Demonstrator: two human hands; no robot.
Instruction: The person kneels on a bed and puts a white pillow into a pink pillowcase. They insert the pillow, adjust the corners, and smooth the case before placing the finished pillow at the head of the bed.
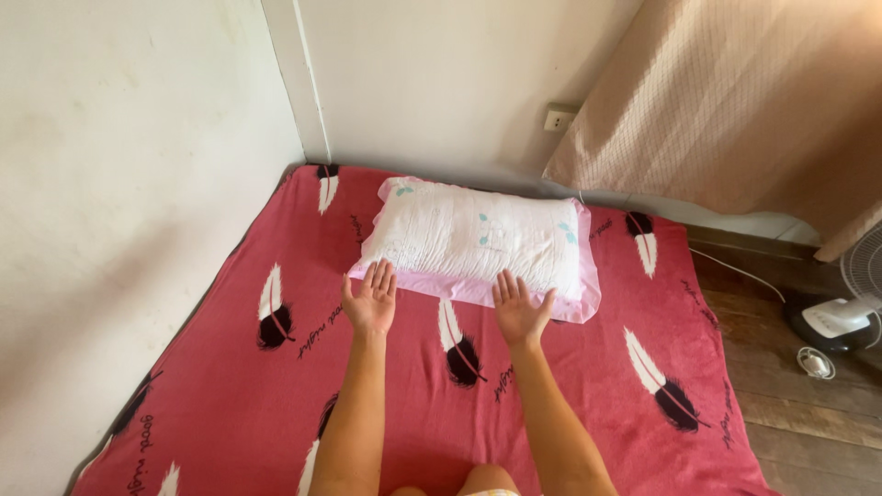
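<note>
A pillow [478,243] in a white case with a pink frilled edge is laid flat across the head of a mattress, near the corner where 2 pale walls meet. The mattress is covered by a red blanket [230,386] printed with white and black feathers and dark script.

2 bare forearms are stretched forward from the bottom of the view. The left hand [370,298] is held flat with its fingers spread and extended, and nothing is gripped by it. Its fingertips are seen at the near left edge of the pillow, over the pink frill, though it cannot be told whether the frill is actually touched. The right hand [519,308] is likewise held open with fingers spread and straight, and nothing is held by it. Its fingertips are placed at the near pink border of the pillow, toward the right half; contact cannot be confirmed there either. The 2 hands are set well apart, with a white feather print lying between them on the blanket.

A beige curtain [735,101] is hung at the upper right, and a white wall socket [558,118] is seen just beside it. A white fan [850,298] is stood on the wooden floor [808,432] to the right of the mattress.
</note>
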